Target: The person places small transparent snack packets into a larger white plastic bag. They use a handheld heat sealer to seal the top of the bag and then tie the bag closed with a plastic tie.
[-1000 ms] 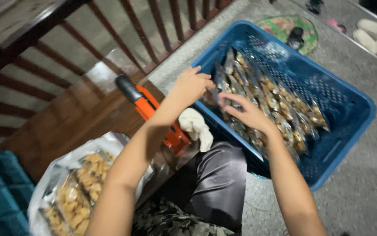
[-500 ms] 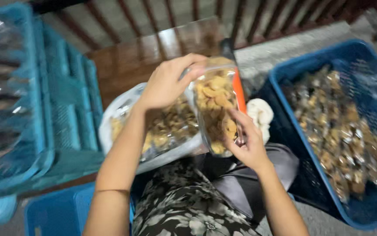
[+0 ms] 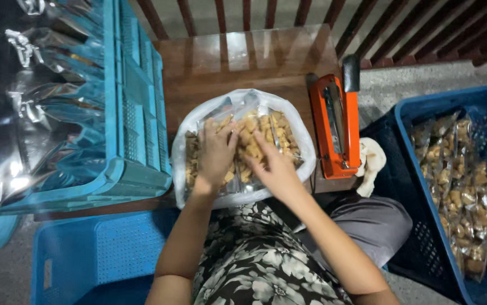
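Observation:
My left hand (image 3: 215,155) and my right hand (image 3: 271,164) both rest on clear packets of golden-brown snacks (image 3: 263,133). The packets lie in a big clear plastic bag (image 3: 297,144) on a low wooden table (image 3: 238,62). Fingers of both hands press on the top packets, left hand to the left side, right hand nearer the middle. An orange heat sealer (image 3: 336,127) with a black handle stands just right of the bag.
A blue crate (image 3: 480,186) of filled snack packets sits at the right. A teal crate (image 3: 136,113) holding shiny plastic bags is at the left, another blue crate (image 3: 85,254) below it. A white cloth (image 3: 370,164) lies by the sealer. Wooden railing runs along the top.
My hands took a packet from the blue crate, carried it left over the table and now lie on the packets in the plastic bag. The view swung left.

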